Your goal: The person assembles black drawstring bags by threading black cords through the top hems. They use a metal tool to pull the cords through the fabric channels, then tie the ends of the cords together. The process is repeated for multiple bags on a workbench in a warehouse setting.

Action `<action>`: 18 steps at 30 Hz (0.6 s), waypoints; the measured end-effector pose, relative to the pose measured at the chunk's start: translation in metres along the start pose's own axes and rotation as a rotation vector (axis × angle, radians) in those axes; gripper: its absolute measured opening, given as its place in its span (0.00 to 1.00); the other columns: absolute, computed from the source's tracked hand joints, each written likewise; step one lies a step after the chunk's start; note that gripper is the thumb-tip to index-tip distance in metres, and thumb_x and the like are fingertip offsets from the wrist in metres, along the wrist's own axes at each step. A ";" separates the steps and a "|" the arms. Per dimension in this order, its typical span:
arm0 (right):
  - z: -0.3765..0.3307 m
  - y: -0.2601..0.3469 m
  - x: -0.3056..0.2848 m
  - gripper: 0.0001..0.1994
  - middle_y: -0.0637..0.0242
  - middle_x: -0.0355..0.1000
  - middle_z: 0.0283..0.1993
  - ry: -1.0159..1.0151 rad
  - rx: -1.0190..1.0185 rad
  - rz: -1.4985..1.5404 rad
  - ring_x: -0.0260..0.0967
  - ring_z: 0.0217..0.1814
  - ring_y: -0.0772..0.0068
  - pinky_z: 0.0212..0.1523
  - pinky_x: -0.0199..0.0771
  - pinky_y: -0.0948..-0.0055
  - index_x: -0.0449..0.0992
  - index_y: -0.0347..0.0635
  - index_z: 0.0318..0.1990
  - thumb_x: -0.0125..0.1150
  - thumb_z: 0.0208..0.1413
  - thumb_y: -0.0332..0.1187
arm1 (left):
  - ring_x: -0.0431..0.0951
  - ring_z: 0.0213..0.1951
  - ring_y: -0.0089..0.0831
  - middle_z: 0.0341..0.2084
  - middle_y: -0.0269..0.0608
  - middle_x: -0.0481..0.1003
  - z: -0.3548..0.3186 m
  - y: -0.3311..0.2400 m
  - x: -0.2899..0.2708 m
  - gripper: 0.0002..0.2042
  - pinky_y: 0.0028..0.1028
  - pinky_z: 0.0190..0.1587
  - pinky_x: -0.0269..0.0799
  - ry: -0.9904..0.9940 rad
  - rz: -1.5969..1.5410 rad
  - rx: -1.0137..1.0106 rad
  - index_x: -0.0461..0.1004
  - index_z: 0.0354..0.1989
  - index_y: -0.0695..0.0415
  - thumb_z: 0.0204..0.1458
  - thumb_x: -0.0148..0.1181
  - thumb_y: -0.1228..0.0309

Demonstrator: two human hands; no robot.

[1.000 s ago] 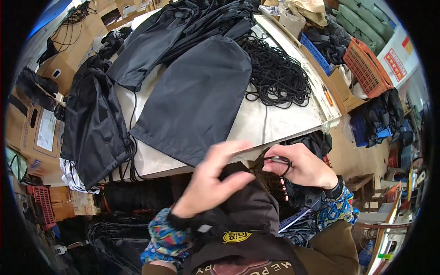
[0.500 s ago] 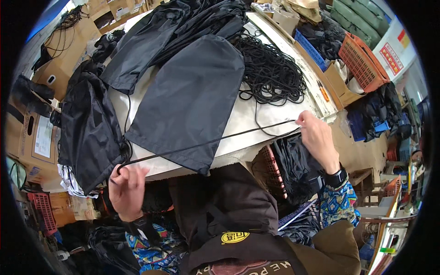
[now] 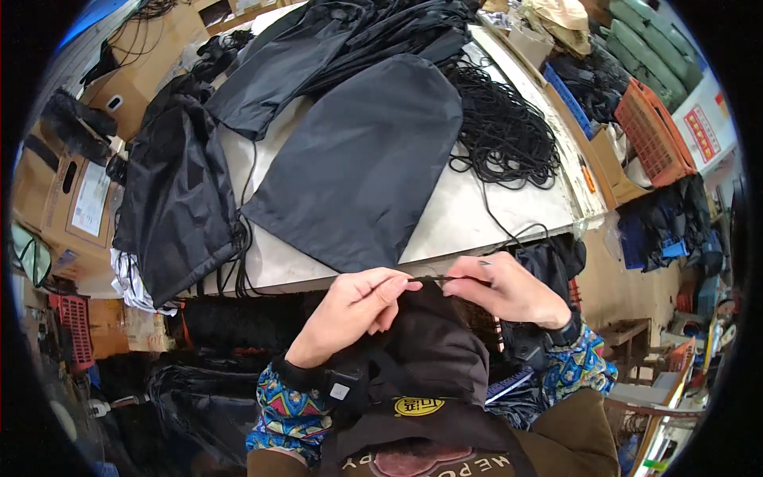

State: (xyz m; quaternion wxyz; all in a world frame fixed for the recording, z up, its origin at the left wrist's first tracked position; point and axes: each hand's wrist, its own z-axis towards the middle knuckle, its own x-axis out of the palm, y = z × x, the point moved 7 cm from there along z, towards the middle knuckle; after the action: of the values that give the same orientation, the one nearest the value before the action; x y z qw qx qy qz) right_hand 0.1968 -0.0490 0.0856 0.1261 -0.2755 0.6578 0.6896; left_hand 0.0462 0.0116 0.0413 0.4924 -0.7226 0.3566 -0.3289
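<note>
Close together over my lap, just off the table's near edge, both hands pinch a short stretch of black cord (image 3: 430, 278). My left hand (image 3: 350, 310) has thumb and forefinger closed on it, and my right hand (image 3: 509, 292) grips it a small gap away. Beyond them a flat black fabric bag (image 3: 358, 159) lies on the white table (image 3: 453, 219), its near corner close to my left hand. A tangled heap of black cord (image 3: 509, 135) rests to its right, with one strand trailing toward the near edge. At the left lies a gathered black drawstring bag (image 3: 179, 199).
More black bags (image 3: 350, 48) are piled at the table's far side. Orange-handled scissors or a similar tool (image 3: 588, 178) lie by the right edge. An orange crate (image 3: 648, 135) stands beyond it, and cardboard boxes (image 3: 75, 199) stand at the left.
My hands came together from wide apart, where the cord was stretched between them across the bag's near end. The view has also shifted slightly, and the cord no longer crosses the bag.
</note>
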 end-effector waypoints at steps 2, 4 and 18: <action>-0.008 -0.012 0.000 0.06 0.56 0.69 0.25 -0.026 0.043 0.010 0.64 0.23 0.62 0.26 0.64 0.71 0.72 0.34 0.35 0.56 0.56 0.29 | 0.68 0.20 0.19 0.22 0.37 0.74 -0.006 0.007 -0.009 0.14 0.19 0.26 0.66 -0.014 -0.320 0.032 0.73 0.44 0.63 0.62 0.47 0.64; -0.015 -0.023 0.002 0.06 0.58 0.68 0.24 -0.031 0.108 0.045 0.63 0.22 0.70 0.26 0.64 0.74 0.73 0.34 0.35 0.56 0.56 0.29 | 0.78 0.30 0.29 0.35 0.49 0.78 -0.007 0.015 -0.021 0.15 0.23 0.34 0.74 0.129 -0.696 0.206 0.70 0.50 0.65 0.61 0.49 0.68; -0.037 -0.055 0.079 0.07 0.75 0.60 0.24 -0.337 0.239 1.139 0.48 0.19 0.90 0.17 0.48 0.86 0.69 0.38 0.45 0.48 0.63 0.29 | 0.73 0.29 0.21 0.22 0.31 0.71 -0.007 0.044 -0.021 0.08 0.19 0.35 0.68 -0.540 -0.136 0.432 0.76 0.41 0.65 0.54 0.57 0.76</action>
State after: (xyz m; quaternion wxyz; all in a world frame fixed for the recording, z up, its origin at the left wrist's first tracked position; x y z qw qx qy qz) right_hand 0.1694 -0.0941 -0.0029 -0.1304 0.2489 0.7458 0.6040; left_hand 0.0209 0.0142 -0.0006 0.6874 -0.6849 0.0870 -0.2257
